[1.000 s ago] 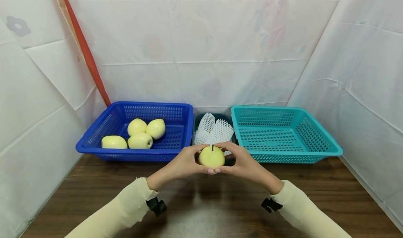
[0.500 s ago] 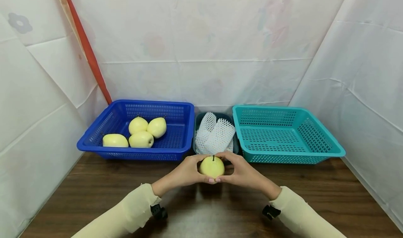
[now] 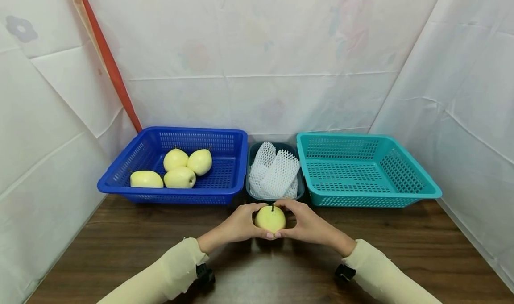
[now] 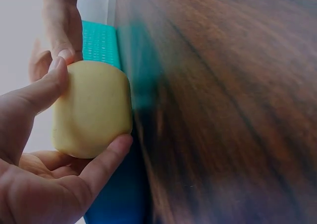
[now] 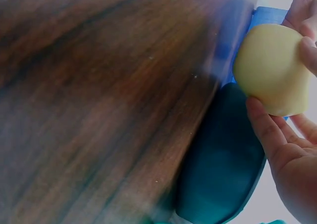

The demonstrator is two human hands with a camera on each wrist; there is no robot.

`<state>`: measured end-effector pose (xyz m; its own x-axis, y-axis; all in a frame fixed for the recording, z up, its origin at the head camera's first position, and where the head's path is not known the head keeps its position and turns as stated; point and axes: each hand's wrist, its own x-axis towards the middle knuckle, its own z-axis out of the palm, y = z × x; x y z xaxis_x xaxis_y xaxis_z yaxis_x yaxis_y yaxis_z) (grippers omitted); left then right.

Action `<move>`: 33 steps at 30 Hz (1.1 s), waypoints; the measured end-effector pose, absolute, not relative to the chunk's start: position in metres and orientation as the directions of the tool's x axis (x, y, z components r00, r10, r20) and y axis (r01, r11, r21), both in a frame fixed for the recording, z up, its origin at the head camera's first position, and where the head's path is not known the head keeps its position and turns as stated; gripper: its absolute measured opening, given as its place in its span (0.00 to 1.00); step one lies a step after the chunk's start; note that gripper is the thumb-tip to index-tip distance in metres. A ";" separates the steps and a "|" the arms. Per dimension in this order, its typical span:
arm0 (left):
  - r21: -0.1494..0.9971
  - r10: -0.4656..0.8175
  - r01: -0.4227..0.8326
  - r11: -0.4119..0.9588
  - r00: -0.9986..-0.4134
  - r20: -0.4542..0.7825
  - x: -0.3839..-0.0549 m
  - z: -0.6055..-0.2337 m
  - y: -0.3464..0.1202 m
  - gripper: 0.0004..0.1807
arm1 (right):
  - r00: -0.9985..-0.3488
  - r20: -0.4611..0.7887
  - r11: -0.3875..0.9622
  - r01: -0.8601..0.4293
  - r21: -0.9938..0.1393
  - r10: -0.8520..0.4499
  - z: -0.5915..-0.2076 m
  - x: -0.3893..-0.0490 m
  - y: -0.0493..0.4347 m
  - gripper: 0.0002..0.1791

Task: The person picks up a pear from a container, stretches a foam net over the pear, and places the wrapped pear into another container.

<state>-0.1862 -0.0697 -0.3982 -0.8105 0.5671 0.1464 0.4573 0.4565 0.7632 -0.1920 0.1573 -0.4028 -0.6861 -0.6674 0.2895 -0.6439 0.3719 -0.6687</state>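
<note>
Both hands hold one pale yellow pear (image 3: 271, 219) between them, stem up, over the table in front of the small dark basket. My left hand (image 3: 240, 223) curls its thumb and fingers round the pear's left side. On the other side my right hand (image 3: 305, 222) grips it the same way, and the two thumb tips meet at the near face. In the left wrist view the pear (image 4: 94, 110) has a smooth skin, with fingertips at its lower edge. The right wrist view shows the pear (image 5: 271, 68) above the wooden tabletop.
A blue basket (image 3: 168, 191) with several pears (image 3: 179, 177) stands at the left. White foam net sleeves (image 3: 281, 173) lie in the small dark teal basket (image 3: 302, 190) in the middle. To the right is a turquoise basket (image 3: 373, 200). White sheeting (image 3: 257, 63) encloses the back and sides.
The hands have drawn the pear back and down, away from the foam sleeves and toward the near side of the table. Their hold on it looks the same.
</note>
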 end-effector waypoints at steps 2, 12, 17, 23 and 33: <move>0.765 0.565 0.451 0.460 -0.813 0.141 -0.186 -0.400 -0.070 0.35 | -0.691 0.282 0.388 -0.643 -0.660 -0.666 -0.404 -0.192 0.157 0.33; 0.766 0.560 0.443 0.467 -0.818 0.131 -0.184 -0.408 -0.070 0.36 | -0.708 0.234 0.403 -0.606 -0.685 -0.667 -0.407 -0.189 0.154 0.34; 0.745 0.566 0.469 0.474 -0.810 0.150 -0.185 -0.409 -0.070 0.35 | -0.701 0.243 0.410 -0.623 -0.666 -0.671 -0.406 -0.190 0.154 0.35; 0.731 0.577 0.485 0.480 -0.802 0.153 -0.186 -0.411 -0.068 0.35 | -0.684 0.258 0.416 -0.654 -0.632 -0.683 -0.406 -0.189 0.154 0.35; 0.719 0.561 0.469 0.513 -0.817 0.133 -0.184 -0.413 -0.068 0.36 | -0.680 0.227 0.432 -0.651 -0.624 -0.698 -0.402 -0.188 0.152 0.34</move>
